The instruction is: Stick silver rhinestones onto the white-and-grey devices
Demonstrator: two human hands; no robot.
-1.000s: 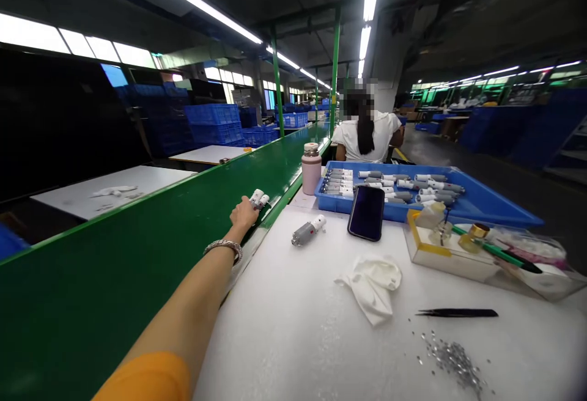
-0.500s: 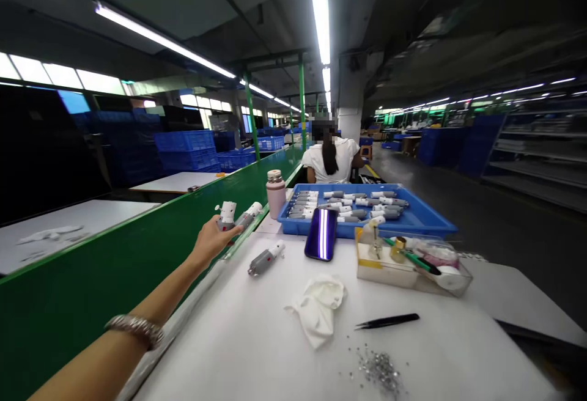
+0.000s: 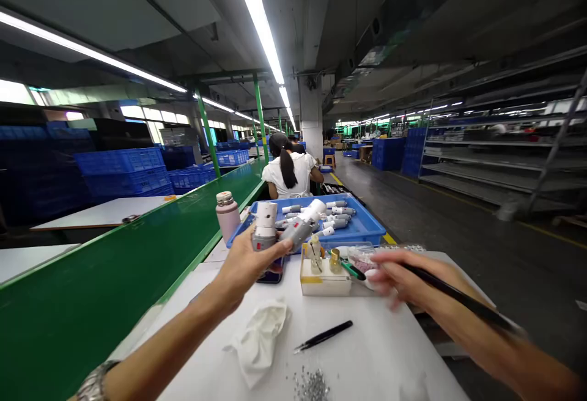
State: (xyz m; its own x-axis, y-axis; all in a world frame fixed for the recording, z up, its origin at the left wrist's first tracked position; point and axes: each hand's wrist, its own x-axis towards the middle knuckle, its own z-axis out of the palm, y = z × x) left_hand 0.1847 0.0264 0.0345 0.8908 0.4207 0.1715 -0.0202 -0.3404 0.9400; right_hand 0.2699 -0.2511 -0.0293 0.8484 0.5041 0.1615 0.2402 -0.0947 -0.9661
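Note:
My left hand [image 3: 243, 266] is raised over the white table [image 3: 376, 358] and holds two grey and white cylindrical parts [image 3: 287, 227], one upright, one tilted to the right. My right hand [image 3: 406, 280] hovers blurred at the right, just beside a clear tray [image 3: 323, 282] of small tools and bottles; its fingers are spread and I see nothing in it. Behind the held parts, a blue bin [image 3: 362, 227] holds several more of the same parts.
A pink flask [image 3: 227, 214] stands by the green conveyor [image 3: 114, 266] on my left. A white cloth [image 3: 259, 340], black tweezers [image 3: 323, 336] and a pile of small metal bits [image 3: 312, 384] lie on the table. A seated person in white [image 3: 288, 175] works ahead.
My left hand has lifted the two parts off the conveyor and brought them in over the table. My right hand has come into view. The camera turned right.

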